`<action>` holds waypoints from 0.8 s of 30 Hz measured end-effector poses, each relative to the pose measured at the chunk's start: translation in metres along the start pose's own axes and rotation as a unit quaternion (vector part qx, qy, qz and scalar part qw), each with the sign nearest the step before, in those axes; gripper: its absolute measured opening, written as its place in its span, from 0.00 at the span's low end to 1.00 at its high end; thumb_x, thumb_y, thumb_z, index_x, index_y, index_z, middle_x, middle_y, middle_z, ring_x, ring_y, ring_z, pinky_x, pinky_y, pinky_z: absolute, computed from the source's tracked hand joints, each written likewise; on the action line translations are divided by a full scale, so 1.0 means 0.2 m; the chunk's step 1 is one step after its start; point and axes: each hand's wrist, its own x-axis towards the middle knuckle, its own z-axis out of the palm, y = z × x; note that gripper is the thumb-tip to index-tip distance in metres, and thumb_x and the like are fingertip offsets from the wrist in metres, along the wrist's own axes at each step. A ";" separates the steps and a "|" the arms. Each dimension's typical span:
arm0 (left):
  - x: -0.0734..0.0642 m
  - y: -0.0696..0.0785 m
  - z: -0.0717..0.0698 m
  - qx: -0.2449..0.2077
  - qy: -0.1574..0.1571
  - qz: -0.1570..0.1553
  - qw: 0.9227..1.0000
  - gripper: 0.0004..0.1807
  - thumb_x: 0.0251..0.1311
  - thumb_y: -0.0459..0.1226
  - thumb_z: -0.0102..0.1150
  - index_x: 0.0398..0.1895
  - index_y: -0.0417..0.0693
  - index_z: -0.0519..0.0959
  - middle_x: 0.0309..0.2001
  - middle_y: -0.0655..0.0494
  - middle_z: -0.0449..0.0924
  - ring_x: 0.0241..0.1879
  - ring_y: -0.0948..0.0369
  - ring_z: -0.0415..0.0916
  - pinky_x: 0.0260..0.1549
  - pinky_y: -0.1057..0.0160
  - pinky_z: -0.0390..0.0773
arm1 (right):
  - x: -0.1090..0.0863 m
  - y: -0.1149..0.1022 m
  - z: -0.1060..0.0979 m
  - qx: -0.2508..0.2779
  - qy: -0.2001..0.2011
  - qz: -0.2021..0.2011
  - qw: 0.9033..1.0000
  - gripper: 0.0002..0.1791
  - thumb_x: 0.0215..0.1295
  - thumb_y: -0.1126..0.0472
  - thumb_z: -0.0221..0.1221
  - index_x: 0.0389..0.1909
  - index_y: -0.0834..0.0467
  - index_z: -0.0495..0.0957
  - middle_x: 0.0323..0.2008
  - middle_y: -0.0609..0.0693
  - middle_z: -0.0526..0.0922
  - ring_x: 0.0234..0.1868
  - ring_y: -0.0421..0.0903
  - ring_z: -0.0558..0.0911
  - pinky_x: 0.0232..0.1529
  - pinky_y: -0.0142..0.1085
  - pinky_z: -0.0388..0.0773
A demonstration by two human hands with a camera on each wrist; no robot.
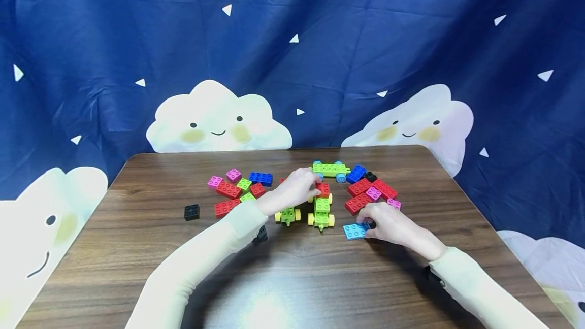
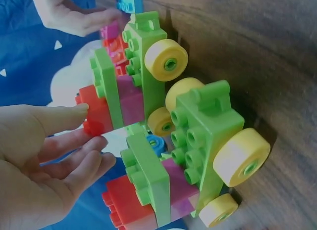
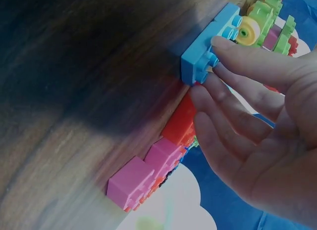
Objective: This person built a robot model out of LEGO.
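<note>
My left hand [image 1: 298, 187] reaches over two small green cars with yellow wheels. Its thumb and fingertips pinch the red brick [image 2: 97, 110] on top of the right-hand car [image 1: 322, 211]. Under that red brick sit a green plate [image 2: 107, 86] and a purple brick [image 2: 131, 99], stacked on the car's base. The other car [image 2: 208, 126], built alike, stands beside it, partly hidden by my left hand in the head view. On the right, my right hand [image 1: 390, 222] pinches the end of a light blue brick [image 3: 205, 47] lying flat on the table, thumb on its studs.
A green car base with blue wheels [image 1: 331, 170] stands behind the cars. Red, pink, green and blue bricks [image 1: 228, 190] lie in a loose group at left, with a black brick [image 1: 192, 212] apart. Another group of red bricks [image 1: 358, 203] with pink, blue and black ones lies at right.
</note>
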 end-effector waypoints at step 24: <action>0.06 -0.04 0.01 0.046 0.019 0.000 0.999 0.10 0.65 0.39 0.63 0.41 0.41 0.86 0.39 0.49 0.87 0.41 0.56 0.81 0.45 0.60 0.81 | 0.03 -0.05 0.03 0.013 -0.018 -0.033 0.999 0.17 0.45 0.66 0.75 0.38 0.59 0.84 0.35 0.49 0.84 0.33 0.40 0.78 0.36 0.33 0.78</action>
